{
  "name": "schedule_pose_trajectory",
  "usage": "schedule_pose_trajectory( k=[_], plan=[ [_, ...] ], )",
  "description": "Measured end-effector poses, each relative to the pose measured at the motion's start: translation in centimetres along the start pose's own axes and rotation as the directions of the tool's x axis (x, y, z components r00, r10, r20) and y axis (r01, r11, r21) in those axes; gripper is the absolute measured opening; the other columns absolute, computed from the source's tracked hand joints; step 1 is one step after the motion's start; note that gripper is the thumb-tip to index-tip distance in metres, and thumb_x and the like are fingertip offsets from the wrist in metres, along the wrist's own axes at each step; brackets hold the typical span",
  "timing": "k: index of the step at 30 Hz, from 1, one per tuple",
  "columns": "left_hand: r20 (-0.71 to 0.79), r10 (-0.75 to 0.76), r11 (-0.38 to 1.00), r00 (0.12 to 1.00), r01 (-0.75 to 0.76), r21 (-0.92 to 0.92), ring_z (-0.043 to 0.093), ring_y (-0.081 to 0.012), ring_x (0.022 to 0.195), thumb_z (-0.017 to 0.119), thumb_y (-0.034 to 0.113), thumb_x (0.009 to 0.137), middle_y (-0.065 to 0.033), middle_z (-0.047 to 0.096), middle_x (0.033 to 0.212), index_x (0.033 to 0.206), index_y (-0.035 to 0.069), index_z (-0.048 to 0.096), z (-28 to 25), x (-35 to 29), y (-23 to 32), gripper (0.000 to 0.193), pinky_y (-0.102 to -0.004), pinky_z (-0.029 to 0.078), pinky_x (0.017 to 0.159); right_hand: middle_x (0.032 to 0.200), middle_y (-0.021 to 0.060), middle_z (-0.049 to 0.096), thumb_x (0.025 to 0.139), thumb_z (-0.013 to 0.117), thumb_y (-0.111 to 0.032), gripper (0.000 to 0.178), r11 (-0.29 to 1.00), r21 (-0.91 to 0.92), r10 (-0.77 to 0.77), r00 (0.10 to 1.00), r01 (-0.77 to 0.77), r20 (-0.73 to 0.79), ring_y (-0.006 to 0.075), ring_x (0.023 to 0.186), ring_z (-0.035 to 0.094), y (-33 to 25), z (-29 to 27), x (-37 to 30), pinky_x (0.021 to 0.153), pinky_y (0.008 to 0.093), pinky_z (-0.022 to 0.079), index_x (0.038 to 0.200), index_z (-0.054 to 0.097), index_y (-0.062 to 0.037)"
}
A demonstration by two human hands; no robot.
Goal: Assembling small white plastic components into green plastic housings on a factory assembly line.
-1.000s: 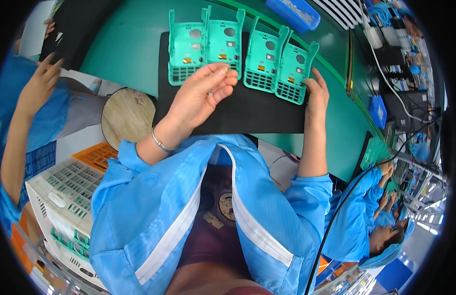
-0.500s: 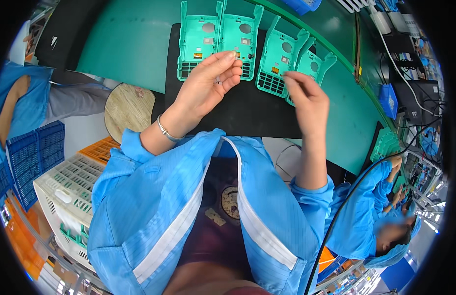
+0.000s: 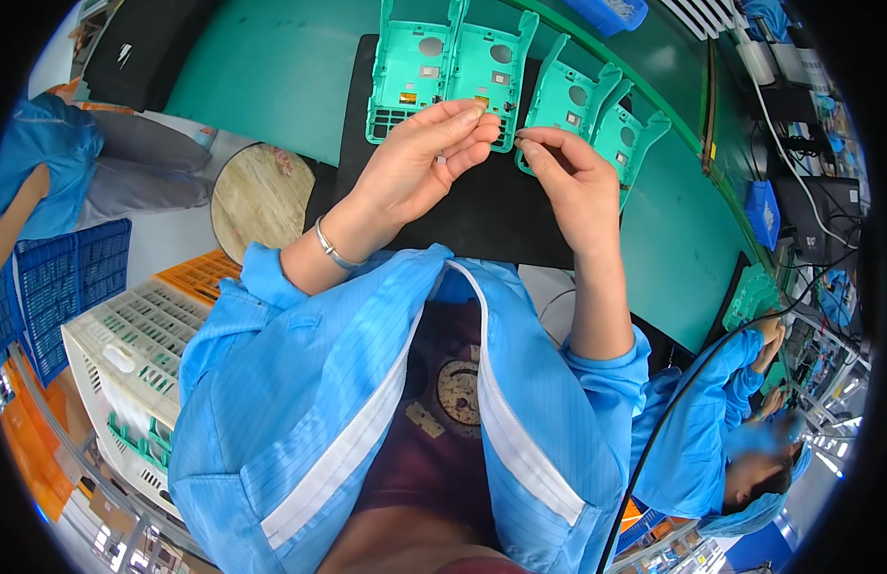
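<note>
Pinched on my left hand (image 3: 426,158): thumb pressed against forefinger, can't tell if anything thin sits between the tips. Small pale bit (image 3: 440,161) shows by its curled lower fingers. My right hand (image 3: 579,184) looks closed in a thumb-and-forefinger pinch too; contents not visible.

Head view, the only one: four green plastic housings at the far side of my black mat (image 3: 481,222). First housing (image 3: 400,63) and second housing (image 3: 477,67) sit side by side; third housing (image 3: 553,105) and fourth housing (image 3: 610,141) sit close together, askew to that pair. My left fingertips overlap the second, my right ones the third. Contact unclear.

Risks, my read: the pale bit is the weak point. If those lower fingers uncurl, it could drop onto the mat or through a housing's grid. Hands are near each other, so a knock could spoil either pinch. Brushing the third housing could skew it into the fourth.
</note>
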State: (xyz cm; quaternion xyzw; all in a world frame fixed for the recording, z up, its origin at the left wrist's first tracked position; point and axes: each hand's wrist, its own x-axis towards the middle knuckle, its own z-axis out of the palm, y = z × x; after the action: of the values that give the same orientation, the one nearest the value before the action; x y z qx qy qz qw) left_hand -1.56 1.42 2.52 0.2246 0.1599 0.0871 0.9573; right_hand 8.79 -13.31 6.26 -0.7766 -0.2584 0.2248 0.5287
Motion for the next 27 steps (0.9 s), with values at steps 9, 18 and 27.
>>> schedule_pose_trajectory(
  k=[9, 18, 27],
  plan=[
    [0.031, 0.007, 0.999, 0.999, -0.005, -0.037, 0.062, -0.0113, 0.088, 0.054, 0.009, 0.090, -0.0083, 0.061, 0.099, 0.111, -0.001, 0.051, -0.1, -0.2, 0.4, 0.024, -0.0203, 0.054, 0.076, 0.088, 0.0040, 0.065, 0.082, 0.064, -0.014, 0.018, 0.999, 0.054, -0.002, 0.998, -0.001, 0.057, 0.0096, 0.078, 0.059, -0.3, 0.8, 0.0, 0.072, 0.0232, 0.047, 0.097, 0.067, -0.0041],
    [0.107, 0.049, 0.986, 0.993, -0.032, -0.162, 0.061, -0.0090, 0.080, 0.057, 0.013, 0.089, -0.0051, 0.060, 0.095, 0.101, 0.003, 0.056, -1.2, 0.1, -0.2, 0.016, -0.0203, 0.053, 0.073, 0.086, 0.0034, 0.065, 0.080, 0.065, -0.014, 0.018, 0.999, 0.033, -0.041, 0.999, 0.040, 0.026, 0.0082, 0.070, 0.056, -1.3, 1.7, -0.1, 0.065, 0.0225, 0.047, 0.095, 0.067, -0.0043],
    [-0.024, 0.017, 0.999, 1.000, -0.018, -0.045, 0.059, -0.0069, 0.078, 0.057, 0.014, 0.089, -0.0016, 0.061, 0.089, 0.101, 0.004, 0.057, 0.1, -0.2, -1.0, 0.015, -0.0204, 0.050, 0.072, 0.080, 0.0059, 0.065, 0.078, 0.066, -0.017, 0.017, 0.994, -0.022, -0.107, 0.994, 0.107, -0.024, 0.0115, 0.065, 0.057, -1.5, 2.3, 0.7, 0.061, 0.0240, 0.047, 0.089, 0.067, -0.0032]
  ],
)
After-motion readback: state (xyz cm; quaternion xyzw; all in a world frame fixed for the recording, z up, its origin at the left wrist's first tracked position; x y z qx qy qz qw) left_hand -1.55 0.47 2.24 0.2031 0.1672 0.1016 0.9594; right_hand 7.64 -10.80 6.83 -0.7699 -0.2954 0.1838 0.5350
